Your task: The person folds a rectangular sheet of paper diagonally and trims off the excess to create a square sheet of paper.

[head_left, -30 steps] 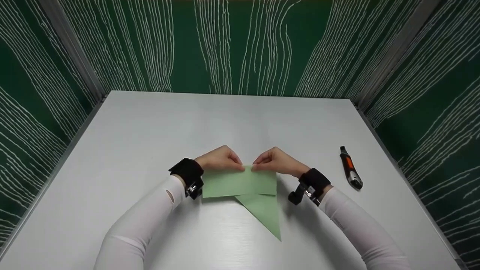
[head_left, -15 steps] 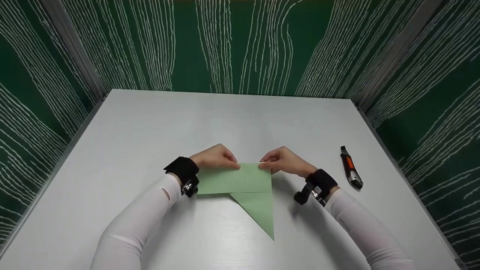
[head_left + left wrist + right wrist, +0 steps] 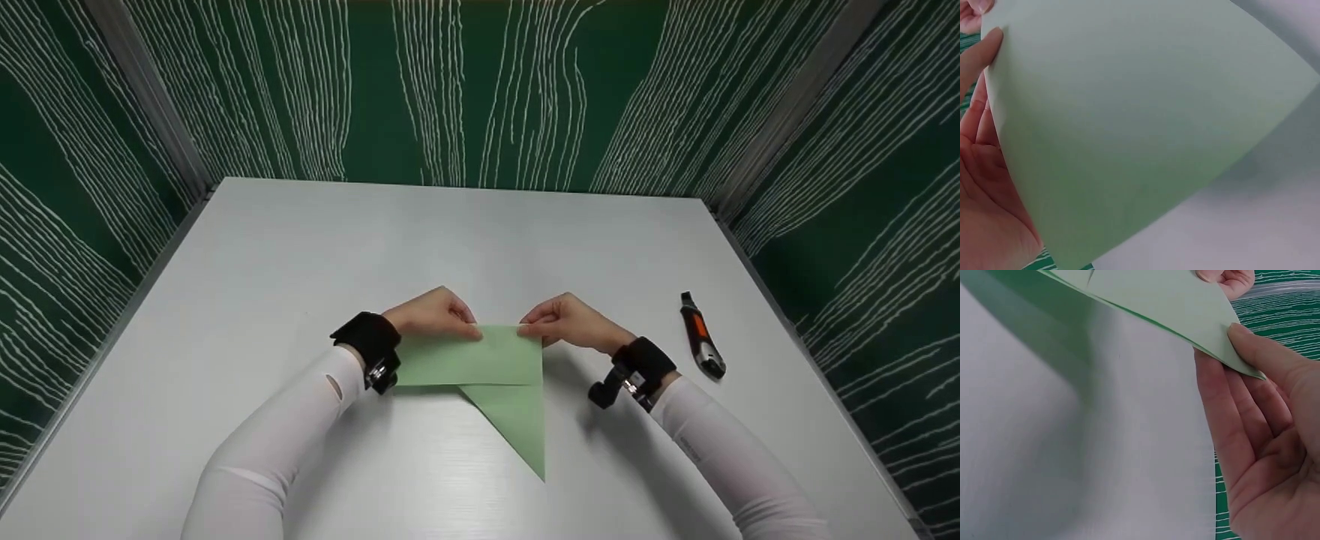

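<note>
A folded sheet of light green paper [image 3: 480, 360] is held over the white table, its rectangular part on top and a triangular flap pointing down toward the person at the right. My left hand [image 3: 433, 312] pinches its far edge near the middle, thumb on the near face and fingers behind. Close to the far right corner, my right hand [image 3: 571, 322] pinches the same edge the same way. In the left wrist view the paper [image 3: 1129, 124] slopes away from the table with a shadow under it. The right wrist view shows its layered edge above the thumb and fingers [image 3: 1264, 349].
A utility knife [image 3: 703, 337] with a black and orange handle lies on the white table [image 3: 450, 240] to the right of the right hand. Green walls [image 3: 375, 90] with white wavy lines stand around the table's back and sides. Both wrists wear black camera straps.
Both hands have slid apart along the paper's far edge, the left one leftward and the right one rightward. The paper has shifted slightly left. In the last half second little has moved.
</note>
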`<move>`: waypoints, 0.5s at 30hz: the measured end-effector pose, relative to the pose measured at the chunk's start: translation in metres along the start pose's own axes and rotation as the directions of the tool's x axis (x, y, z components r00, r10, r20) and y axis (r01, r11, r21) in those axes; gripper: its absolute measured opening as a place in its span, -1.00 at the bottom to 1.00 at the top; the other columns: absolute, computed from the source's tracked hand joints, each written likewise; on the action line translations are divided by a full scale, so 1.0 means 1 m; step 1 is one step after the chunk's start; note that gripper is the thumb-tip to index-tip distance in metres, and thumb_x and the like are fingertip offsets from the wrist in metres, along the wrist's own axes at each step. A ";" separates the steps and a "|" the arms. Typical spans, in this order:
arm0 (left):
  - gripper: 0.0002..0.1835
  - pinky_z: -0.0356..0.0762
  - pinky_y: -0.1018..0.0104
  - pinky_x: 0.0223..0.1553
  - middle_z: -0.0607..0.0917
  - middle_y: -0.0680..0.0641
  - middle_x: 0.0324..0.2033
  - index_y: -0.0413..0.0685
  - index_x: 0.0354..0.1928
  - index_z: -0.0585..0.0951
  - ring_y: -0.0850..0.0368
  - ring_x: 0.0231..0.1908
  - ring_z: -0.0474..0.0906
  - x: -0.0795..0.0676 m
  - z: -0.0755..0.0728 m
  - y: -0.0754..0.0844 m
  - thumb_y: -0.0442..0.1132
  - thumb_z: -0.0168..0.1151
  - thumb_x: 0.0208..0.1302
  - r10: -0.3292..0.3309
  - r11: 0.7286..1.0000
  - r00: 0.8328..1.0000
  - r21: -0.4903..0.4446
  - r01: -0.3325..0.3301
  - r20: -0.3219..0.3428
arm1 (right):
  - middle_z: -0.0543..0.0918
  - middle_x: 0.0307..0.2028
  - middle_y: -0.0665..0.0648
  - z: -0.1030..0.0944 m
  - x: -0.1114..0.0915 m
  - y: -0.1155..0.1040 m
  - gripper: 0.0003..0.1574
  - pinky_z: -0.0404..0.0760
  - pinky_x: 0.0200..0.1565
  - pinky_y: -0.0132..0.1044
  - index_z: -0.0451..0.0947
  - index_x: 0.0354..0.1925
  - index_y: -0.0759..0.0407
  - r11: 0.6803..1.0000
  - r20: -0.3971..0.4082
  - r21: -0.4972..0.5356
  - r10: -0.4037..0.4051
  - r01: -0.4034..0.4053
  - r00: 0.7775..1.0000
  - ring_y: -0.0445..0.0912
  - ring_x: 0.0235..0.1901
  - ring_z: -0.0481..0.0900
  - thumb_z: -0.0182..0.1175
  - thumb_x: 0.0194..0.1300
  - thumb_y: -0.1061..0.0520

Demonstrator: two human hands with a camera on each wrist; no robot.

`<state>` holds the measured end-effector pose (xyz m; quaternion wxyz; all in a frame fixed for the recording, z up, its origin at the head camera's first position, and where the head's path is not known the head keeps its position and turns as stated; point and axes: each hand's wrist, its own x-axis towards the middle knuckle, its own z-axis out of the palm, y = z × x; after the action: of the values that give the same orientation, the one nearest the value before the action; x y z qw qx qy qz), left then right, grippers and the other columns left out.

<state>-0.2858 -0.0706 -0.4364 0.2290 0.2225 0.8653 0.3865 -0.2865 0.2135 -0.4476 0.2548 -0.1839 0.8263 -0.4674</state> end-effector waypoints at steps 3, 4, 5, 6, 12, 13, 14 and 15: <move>-0.71 0.36 0.54 -0.42 0.62 0.25 -0.58 -0.20 -0.15 0.81 0.38 -0.53 0.42 0.000 0.002 0.002 -0.11 0.45 0.24 -0.012 1.000 1.000 -0.006 0.012 -0.001 | 0.85 -0.27 -0.06 0.001 0.000 -0.001 -0.63 0.80 -0.09 -0.16 0.73 0.01 0.34 1.000 0.012 0.000 -0.009 0.009 1.000 -0.29 -0.32 0.77 0.33 0.41 0.07; -0.71 0.37 0.54 -0.42 0.63 0.24 -0.57 -0.19 -0.14 0.81 0.38 -0.53 0.43 0.001 0.003 0.002 -0.11 0.45 0.24 -0.014 1.000 1.000 -0.010 0.014 0.002 | 0.85 -0.27 -0.06 0.001 0.000 -0.001 -0.62 0.80 -0.08 -0.16 0.72 0.02 0.34 1.000 0.016 0.001 -0.011 0.011 1.000 -0.29 -0.31 0.77 0.33 0.41 0.07; -0.71 0.38 0.53 -0.42 0.64 0.23 -0.56 -0.19 -0.14 0.81 0.38 -0.52 0.43 0.001 0.004 0.003 -0.11 0.45 0.24 -0.015 1.000 1.000 -0.012 0.015 0.006 | 0.85 -0.27 -0.07 0.001 0.000 -0.002 -0.62 0.80 -0.08 -0.15 0.72 0.02 0.33 1.000 0.019 0.001 -0.013 0.013 1.000 -0.29 -0.31 0.77 0.32 0.42 0.06; -0.71 0.39 0.54 -0.41 0.67 0.22 -0.54 -0.17 -0.13 0.82 0.39 -0.52 0.45 0.001 0.005 0.004 -0.11 0.46 0.24 -0.015 1.000 1.000 -0.015 0.016 0.011 | 0.85 -0.27 -0.07 0.002 0.001 -0.002 -0.62 0.80 -0.07 -0.14 0.73 0.02 0.33 1.000 0.021 0.001 -0.014 0.014 1.000 -0.29 -0.31 0.77 0.32 0.42 0.06; -0.72 0.40 0.54 -0.40 0.71 0.18 -0.50 -0.14 -0.13 0.83 0.38 -0.51 0.47 0.003 0.010 0.009 -0.10 0.46 0.24 -0.012 1.000 0.999 0.001 0.012 0.030 | 0.85 -0.25 -0.06 0.003 0.001 -0.003 -0.62 0.78 -0.01 -0.03 0.75 0.02 0.26 1.000 0.018 0.001 -0.010 0.010 1.000 -0.26 -0.30 0.78 0.33 0.41 0.01; -0.73 0.39 0.54 -0.41 0.70 0.18 -0.51 -0.15 -0.14 0.83 0.38 -0.51 0.47 0.004 0.010 0.009 -0.10 0.46 0.24 -0.012 1.000 1.000 0.008 0.012 0.029 | 0.85 -0.24 -0.06 0.003 0.001 -0.002 -0.62 0.78 0.01 -0.01 0.75 0.02 0.25 1.000 0.017 0.005 -0.005 0.005 1.000 -0.26 -0.30 0.79 0.33 0.41 0.00; -0.73 0.39 0.53 -0.41 0.69 0.19 -0.53 -0.15 -0.15 0.83 0.38 -0.52 0.46 0.004 0.010 0.009 -0.10 0.46 0.24 -0.013 1.000 1.000 0.014 0.013 0.027 | 0.85 -0.23 -0.05 0.002 0.001 -0.002 -0.62 0.78 0.02 0.00 0.75 0.02 0.26 1.000 0.015 0.011 -0.002 0.002 1.000 -0.25 -0.29 0.80 0.34 0.41 0.01; -0.73 0.39 0.54 -0.42 0.68 0.20 -0.54 -0.15 -0.17 0.84 0.38 -0.53 0.46 0.004 0.010 0.008 -0.10 0.46 0.24 -0.013 1.000 1.000 0.019 0.013 0.025 | 0.85 -0.23 -0.03 0.002 0.000 -0.001 -0.62 0.77 0.03 0.01 0.75 0.02 0.27 1.000 0.013 0.020 0.003 -0.003 1.000 -0.24 -0.29 0.80 0.34 0.40 0.01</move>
<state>-0.2814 -0.0579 -0.4370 0.2402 0.2240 0.8674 0.3739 -0.2858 0.2115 -0.4473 0.2626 -0.1833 0.8202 -0.4741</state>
